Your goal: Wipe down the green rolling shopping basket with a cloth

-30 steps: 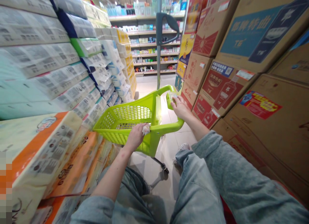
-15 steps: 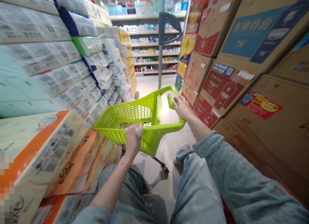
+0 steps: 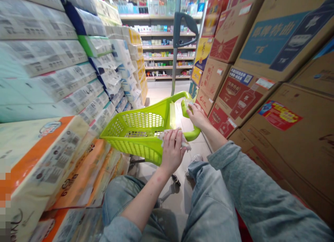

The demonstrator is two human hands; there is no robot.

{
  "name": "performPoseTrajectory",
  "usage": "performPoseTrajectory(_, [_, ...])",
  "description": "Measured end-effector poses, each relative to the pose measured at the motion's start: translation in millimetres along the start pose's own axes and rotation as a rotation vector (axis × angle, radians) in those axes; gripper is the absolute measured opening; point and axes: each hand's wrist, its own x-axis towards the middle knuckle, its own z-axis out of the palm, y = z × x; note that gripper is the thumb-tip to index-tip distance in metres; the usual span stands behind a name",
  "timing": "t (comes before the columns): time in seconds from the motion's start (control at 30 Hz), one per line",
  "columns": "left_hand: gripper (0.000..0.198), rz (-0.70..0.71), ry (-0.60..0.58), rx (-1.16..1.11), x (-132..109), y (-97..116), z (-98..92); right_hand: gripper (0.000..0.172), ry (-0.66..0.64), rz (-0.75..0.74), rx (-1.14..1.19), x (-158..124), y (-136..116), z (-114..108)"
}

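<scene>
A lime-green shopping cart basket [image 3: 141,146] with perforated sides stands in front of me, its inside showing nothing but the slotted floor. My left hand [image 3: 173,146] presses a crumpled whitish cloth [image 3: 185,142] against the near rim, where the basket meets the handle. Farther right, my right hand [image 3: 197,115] has its fingers on the green block [image 3: 185,107] of the cart handle. A grey pole with a dark grey loop grip [image 3: 184,30] rises behind the basket.
Packs of tissue paper [image 3: 62,144] are stacked high on the left. Cardboard boxes [image 3: 276,110] form a wall on the right. Shelves with small goods [image 3: 169,57] stand at the back. Below the basket a caster wheel [image 3: 176,180] touches the tiled floor.
My left hand has slid right along the near rim with the cloth, from the basket's side to the handle end. My right hand stays on the handle block.
</scene>
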Motion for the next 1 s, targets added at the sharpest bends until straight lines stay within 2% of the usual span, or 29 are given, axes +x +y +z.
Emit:
performPoseTrajectory(0.1, [0.059,-0.001,0.050,0.039,4,3,8.1,0.050,-0.010,0.007,-0.009,-1,-1,-1])
performPoseTrajectory(0.2, [0.058,0.078,0.099,0.114,-9,-5,18.8,0.049,-0.010,0.013,-0.012,-2,-3,-2])
performPoseTrajectory(0.33, [0.057,0.193,0.060,0.230,-35,-18,25.2,0.049,-0.014,0.020,-0.019,-1,-3,-2])
performPoseTrajectory(0.4, [0.055,0.224,0.033,0.279,-39,-20,23.4,0.049,-0.011,0.018,-0.024,0,-1,0])
performPoseTrajectory(0.5, [0.053,0.247,0.000,0.318,-25,-14,16.9,0.049,0.009,-0.001,-0.024,2,0,2])
performPoseTrajectory(0.7, [0.055,0.175,-0.052,0.273,26,9,8.9,0.049,-0.004,-0.004,-0.044,3,0,2])
performPoseTrajectory(1.0, [0.047,0.040,-0.027,0.158,51,7,12.9,0.050,0.003,-0.012,-0.037,8,5,6])
